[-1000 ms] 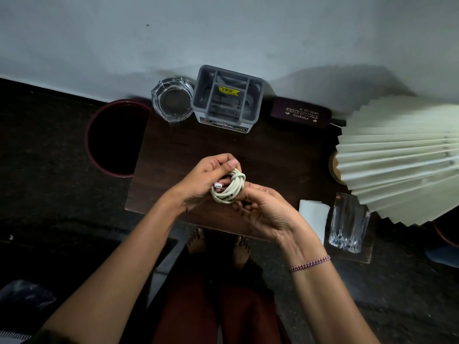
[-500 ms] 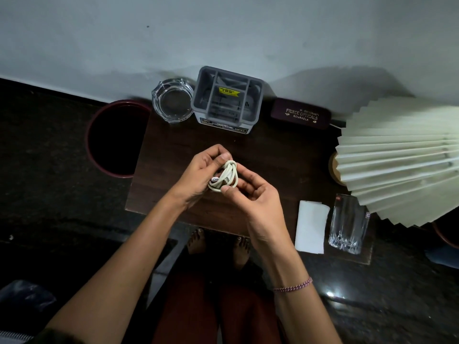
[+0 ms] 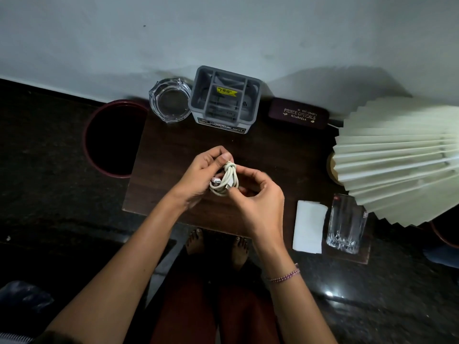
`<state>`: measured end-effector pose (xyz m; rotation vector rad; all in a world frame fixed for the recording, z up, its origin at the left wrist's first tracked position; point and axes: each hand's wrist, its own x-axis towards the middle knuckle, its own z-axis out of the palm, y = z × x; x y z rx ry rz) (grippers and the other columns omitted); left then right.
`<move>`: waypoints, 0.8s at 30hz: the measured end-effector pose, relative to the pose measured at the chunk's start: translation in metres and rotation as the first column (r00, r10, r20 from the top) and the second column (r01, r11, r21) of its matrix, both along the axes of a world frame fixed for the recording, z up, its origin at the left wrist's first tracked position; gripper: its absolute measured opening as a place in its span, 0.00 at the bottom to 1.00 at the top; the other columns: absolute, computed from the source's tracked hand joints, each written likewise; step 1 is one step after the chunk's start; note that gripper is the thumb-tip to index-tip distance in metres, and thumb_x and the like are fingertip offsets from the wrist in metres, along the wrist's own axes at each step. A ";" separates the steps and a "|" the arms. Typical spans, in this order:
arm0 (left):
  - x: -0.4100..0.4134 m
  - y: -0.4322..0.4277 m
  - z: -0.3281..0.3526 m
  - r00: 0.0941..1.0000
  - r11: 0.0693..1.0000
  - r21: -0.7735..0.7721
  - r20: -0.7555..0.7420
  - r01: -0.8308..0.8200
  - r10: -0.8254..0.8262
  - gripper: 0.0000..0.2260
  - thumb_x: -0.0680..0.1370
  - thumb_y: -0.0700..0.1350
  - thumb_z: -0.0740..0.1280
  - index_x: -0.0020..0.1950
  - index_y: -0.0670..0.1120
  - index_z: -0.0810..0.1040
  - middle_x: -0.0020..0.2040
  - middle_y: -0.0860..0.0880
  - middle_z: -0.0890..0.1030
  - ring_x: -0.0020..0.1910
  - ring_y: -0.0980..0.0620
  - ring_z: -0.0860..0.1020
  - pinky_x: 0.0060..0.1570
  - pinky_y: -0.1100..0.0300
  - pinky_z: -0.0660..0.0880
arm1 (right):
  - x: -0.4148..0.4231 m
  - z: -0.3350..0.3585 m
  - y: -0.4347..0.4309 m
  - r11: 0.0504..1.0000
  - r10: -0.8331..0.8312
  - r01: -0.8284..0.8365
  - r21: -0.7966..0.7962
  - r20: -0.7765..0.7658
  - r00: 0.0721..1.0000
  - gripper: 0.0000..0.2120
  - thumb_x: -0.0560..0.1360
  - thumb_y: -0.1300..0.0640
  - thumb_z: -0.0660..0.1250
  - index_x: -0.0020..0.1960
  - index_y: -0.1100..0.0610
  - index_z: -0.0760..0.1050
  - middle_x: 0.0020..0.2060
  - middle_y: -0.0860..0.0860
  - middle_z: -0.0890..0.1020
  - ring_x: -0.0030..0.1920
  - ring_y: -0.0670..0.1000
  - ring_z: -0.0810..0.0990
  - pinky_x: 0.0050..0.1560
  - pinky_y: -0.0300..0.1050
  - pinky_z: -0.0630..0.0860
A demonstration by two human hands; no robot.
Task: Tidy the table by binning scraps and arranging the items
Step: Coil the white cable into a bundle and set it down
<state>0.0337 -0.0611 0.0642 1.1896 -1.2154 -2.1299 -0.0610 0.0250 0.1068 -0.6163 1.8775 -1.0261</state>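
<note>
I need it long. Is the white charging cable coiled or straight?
Coiled: the white charging cable loops in a bundle between left hand and right hand.

The left hand (image 3: 198,176) and right hand (image 3: 260,204) are bare, as are both forearms. A thin pink-and-purple beaded bracelet (image 3: 283,276) circles the right wrist. A dark red cloth garment (image 3: 218,309) covers the legs above bare feet (image 3: 195,240).

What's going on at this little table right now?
A person stands at a dark table, holding a coiled white cable above it. The left hand grips the bundle; the right hand pinches the plug end. A grey organizer, glass ashtray and spectacle case sit along the back, untouched.
</note>
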 end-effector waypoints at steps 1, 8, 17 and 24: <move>0.000 0.000 0.000 1.000 1.000 -0.003 0.002 -0.001 0.001 0.12 0.80 0.40 0.57 0.37 0.44 0.72 0.24 0.55 0.73 0.21 0.62 0.68 0.24 0.71 0.67 | -0.002 -0.002 0.000 1.000 0.020 -0.021 -0.010 -0.047 0.999 0.16 0.65 0.60 0.74 0.50 0.48 0.80 0.49 0.45 0.79 0.52 0.44 0.78 0.50 0.37 0.77; -0.005 0.006 -0.002 0.998 0.996 -0.057 0.026 0.062 -0.061 0.13 0.80 0.40 0.56 0.37 0.44 0.71 0.21 0.56 0.71 0.20 0.62 0.66 0.23 0.73 0.64 | -0.007 -0.009 -0.001 0.995 0.031 -0.049 -0.086 -0.199 0.980 0.14 0.65 0.71 0.71 0.41 0.53 0.79 0.41 0.44 0.79 0.44 0.38 0.78 0.46 0.26 0.73; -0.004 0.004 -0.010 0.940 0.955 -0.293 0.334 0.035 0.068 0.13 0.80 0.43 0.58 0.35 0.49 0.71 0.30 0.52 0.74 0.31 0.55 0.72 0.37 0.56 0.70 | -0.012 -0.006 0.004 0.969 0.244 -0.244 0.038 0.003 0.970 0.16 0.74 0.59 0.66 0.61 0.53 0.75 0.51 0.42 0.79 0.50 0.40 0.78 0.43 0.20 0.69; -0.008 0.011 -0.010 0.883 0.888 -0.436 0.462 0.143 0.085 0.15 0.81 0.47 0.56 0.34 0.54 0.69 0.28 0.53 0.71 0.27 0.60 0.70 0.28 0.69 0.66 | -0.020 -0.010 -0.004 0.951 0.296 -0.308 -0.020 -0.217 0.930 0.21 0.60 0.54 0.79 0.50 0.57 0.79 0.45 0.48 0.78 0.42 0.39 0.78 0.40 0.26 0.75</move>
